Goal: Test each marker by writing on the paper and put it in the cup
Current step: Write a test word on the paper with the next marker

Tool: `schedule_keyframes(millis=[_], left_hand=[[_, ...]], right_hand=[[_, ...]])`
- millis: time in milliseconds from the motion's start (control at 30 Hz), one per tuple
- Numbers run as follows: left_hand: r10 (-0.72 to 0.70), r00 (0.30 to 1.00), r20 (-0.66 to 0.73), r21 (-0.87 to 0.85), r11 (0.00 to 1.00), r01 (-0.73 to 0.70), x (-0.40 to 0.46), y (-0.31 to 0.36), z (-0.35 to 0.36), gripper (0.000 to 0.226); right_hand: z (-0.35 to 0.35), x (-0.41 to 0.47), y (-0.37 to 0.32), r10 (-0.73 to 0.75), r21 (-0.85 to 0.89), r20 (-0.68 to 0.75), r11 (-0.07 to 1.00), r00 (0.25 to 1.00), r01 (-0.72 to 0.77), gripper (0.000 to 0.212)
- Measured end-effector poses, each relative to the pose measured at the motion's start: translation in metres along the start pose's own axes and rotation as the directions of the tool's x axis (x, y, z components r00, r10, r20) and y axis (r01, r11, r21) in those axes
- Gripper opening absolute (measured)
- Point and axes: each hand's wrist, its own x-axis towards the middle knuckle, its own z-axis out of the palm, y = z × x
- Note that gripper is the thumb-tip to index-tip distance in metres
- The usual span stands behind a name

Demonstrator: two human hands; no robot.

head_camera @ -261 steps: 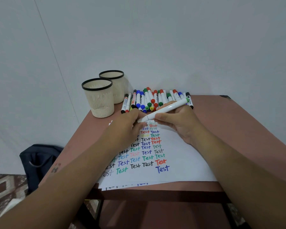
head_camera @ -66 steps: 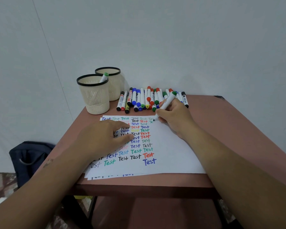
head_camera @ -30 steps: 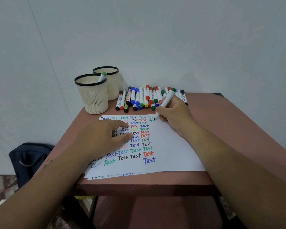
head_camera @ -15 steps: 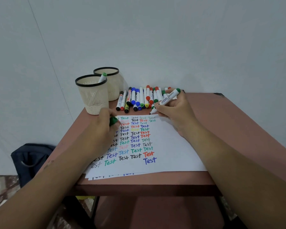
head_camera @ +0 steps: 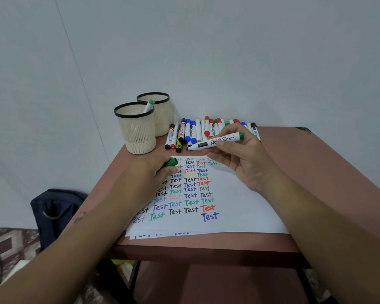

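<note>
While the green whiteboard marker is uncapped, findings read as follows.

Right hand: the right hand holds the green whiteboard marker pinched between thumb and fingers, lifted clear of the sheet above its far edge, barrel near level, tip end pointing left toward the other hand. Judged: turned this way so the cap can go back on.

Left hand: the left hand is curled round the green cap, resting on the left part of the paper. Judged: it both keeps the cap ready and pins the sheet.

Hands, relation: apart, with a gap between cap and marker tip.

Paper: the white paper lies at the desk's near edge, more sheets showing beneath it; rows of the word "Test" in several colours fill its left half, the right half bare.

Untested stock: a row of loose markers lies along the far edge of the desk, just behind the right hand.

Cups: two beige mesh cups stand at the far left corner; the nearer cup already holds one green-ended marker; the farther cup, touching or just behind it, shows no contents from here.

Step in hand: judged recapping, then dropping into the nearer cup.

Off desk: a dark bag sits on the floor to the left.
</note>
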Motion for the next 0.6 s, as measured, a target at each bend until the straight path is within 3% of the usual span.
schedule_keyframes(millis=[200, 600], left_hand=[[0.051, 0.998, 0.021, -0.006, 0.999, -0.051, -0.0001, 0.0020, -0.0023, 0.032], [0.171, 0.985, 0.027, -0.013, 0.985, -0.171, -0.0023, 0.0019, -0.0044, 0.028]], right_hand=[[0.0034, -0.0015, 0.0032, 0.062, -0.072, 0.077, 0.996, 0.995, -0.057, 0.023], [0.0065, -0.0018, 0.0068, 0.123, -0.123, 0.102, 0.986, 0.987, -0.110, 0.022]])
